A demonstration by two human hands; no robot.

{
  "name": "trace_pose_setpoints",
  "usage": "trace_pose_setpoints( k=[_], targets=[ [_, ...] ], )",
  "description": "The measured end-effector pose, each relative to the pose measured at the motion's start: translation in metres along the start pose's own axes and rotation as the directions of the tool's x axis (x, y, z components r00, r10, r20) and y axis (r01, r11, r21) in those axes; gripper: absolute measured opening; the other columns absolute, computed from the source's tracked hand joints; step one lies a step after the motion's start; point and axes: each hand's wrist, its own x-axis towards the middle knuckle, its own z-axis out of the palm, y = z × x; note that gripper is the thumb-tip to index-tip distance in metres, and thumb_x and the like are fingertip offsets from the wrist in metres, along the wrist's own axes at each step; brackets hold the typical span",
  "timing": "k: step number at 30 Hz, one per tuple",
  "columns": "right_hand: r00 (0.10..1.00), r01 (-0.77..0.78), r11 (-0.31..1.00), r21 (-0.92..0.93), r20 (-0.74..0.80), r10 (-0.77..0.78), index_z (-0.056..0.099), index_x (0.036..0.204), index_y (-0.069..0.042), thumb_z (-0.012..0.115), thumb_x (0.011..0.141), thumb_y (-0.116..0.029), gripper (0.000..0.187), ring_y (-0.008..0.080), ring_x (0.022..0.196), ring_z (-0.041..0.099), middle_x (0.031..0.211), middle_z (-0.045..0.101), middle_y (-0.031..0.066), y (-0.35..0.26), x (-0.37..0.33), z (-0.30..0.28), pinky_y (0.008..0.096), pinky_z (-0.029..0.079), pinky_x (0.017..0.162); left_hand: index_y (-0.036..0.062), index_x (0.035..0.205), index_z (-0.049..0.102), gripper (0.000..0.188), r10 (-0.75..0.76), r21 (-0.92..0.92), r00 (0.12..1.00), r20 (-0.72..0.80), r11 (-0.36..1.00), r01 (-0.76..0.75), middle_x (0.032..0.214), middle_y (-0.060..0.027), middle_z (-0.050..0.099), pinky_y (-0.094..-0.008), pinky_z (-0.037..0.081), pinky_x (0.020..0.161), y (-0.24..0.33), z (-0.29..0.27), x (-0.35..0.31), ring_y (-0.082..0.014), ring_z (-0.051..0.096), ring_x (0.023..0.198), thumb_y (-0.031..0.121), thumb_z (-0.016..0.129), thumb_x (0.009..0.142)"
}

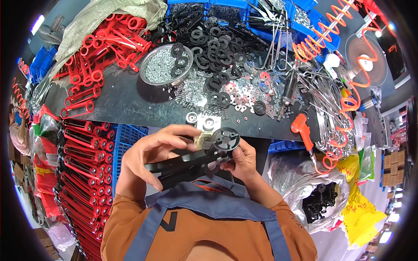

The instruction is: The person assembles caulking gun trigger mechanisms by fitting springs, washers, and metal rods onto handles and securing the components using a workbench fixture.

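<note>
A black plastic part (185, 163), a long bar with a round, spoked disc (226, 139) at one end, is held in front of my chest. My right hand (244, 162) grips it at the disc end, thumb pressed against the rim. My left hand (159, 150) is curled round the bar's other end, the thumb along its near side and the fingers arched above. Beside the disc, near my left fingertips, a small yellowish piece (203, 141) looks blurred. Just beyond, two small round pieces (209, 122) with dark centres rest at the bench edge.
On the dark bench (126, 104) lie red handles (93, 56), a metal bowl (166, 65) of small fasteners, black rings (217, 43) and loose washers. A power screwdriver (289, 89) and an orange air gun (301, 130) are at right. Red bars (87, 174) are stacked at left; a sack (320, 200) holds black parts.
</note>
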Motion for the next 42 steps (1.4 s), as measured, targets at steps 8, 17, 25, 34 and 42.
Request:
trace_pose_setpoints(
  k=[8, 17, 25, 34, 42],
  targets=[
    [0.97, 0.01, 0.872, -0.489, 0.218, 0.111, 0.061, 0.103, 0.001, 0.055, 0.096, -0.029, 0.031, 0.0095, 0.071, 0.062, 0.077, 0.064, 0.0065, 0.024, 0.029, -0.048, 0.0253, 0.047, 0.054, 0.0, 0.111, 0.063, 0.035, -0.056, 0.481, 0.979, -0.198, 0.864, 0.147, 0.121, -0.0132, 0.058, -0.0342, 0.041, 0.097, -0.021, 0.002, 0.009, -0.0219, 0.055, 0.113, 0.012, 0.072, 0.079],
    [0.894, 0.28, -0.065, -0.958, 0.284, -0.347, 0.063, 0.09, 0.001, 0.065, 0.079, -0.005, 0.013, 0.0357, 0.076, 0.06, 0.087, 0.06, 0.0175, 0.005, 0.138, -0.13, 0.0406, 0.049, 0.071, -0.0026, 0.107, 0.056, 0.02, -0.118, 0.389, 0.923, -0.366, 0.882, 0.267, 0.103, -0.0127, 0.06, -0.0335, 0.047, 0.081, -0.021, 0.026, 0.004, -0.0195, 0.06, 0.091, 0.007, 0.06, 0.089],
    [0.984, 0.126, 0.848, -0.515, -0.044, -0.173, 0.063, 0.101, 0.006, 0.062, 0.085, 0.0, 0.018, 0.0132, 0.072, 0.062, 0.086, 0.063, 0.0075, -0.062, 0.051, -0.064, 0.0259, 0.052, 0.062, 0.0002, 0.105, 0.056, 0.018, -0.148, 0.261, 0.85, -0.506, 0.913, 0.314, 0.108, -0.0092, 0.061, -0.0302, 0.042, 0.093, -0.049, 0.043, 0.017, -0.0155, 0.053, 0.109, 0.01, 0.06, 0.09],
    [0.649, 0.679, 0.141, -0.721, 0.499, -0.574, 0.064, 0.084, -0.006, 0.076, 0.061, 0.008, 0.029, 0.03, 0.103, 0.057, 0.094, 0.063, 0.0065, -0.066, 0.025, -0.031, 0.0403, 0.048, 0.085, 0.0009, 0.106, 0.059, 0.021, -0.073, 0.404, 0.902, -0.425, 0.877, 0.261, 0.088, -0.0011, 0.061, -0.0193, 0.043, 0.066, -0.057, 0.049, 0.044, -0.003, 0.054, 0.078, 0.014, 0.064, 0.09],
    [0.618, 0.763, 0.241, -0.6, 0.566, -0.546, 0.071, 0.083, -0.01, 0.082, 0.055, -0.001, 0.031, 0.0311, 0.114, 0.047, 0.107, 0.051, 0.0049, -0.058, 0.043, -0.047, 0.0446, 0.041, 0.093, -0.0006, 0.103, 0.059, 0.019, -0.076, 0.377, 0.899, -0.432, 0.89, 0.256, 0.098, -0.0067, 0.06, -0.0253, 0.046, 0.073, -0.056, 0.054, 0.044, -0.0095, 0.056, 0.088, 0.011, 0.064, 0.088]
  ],
)
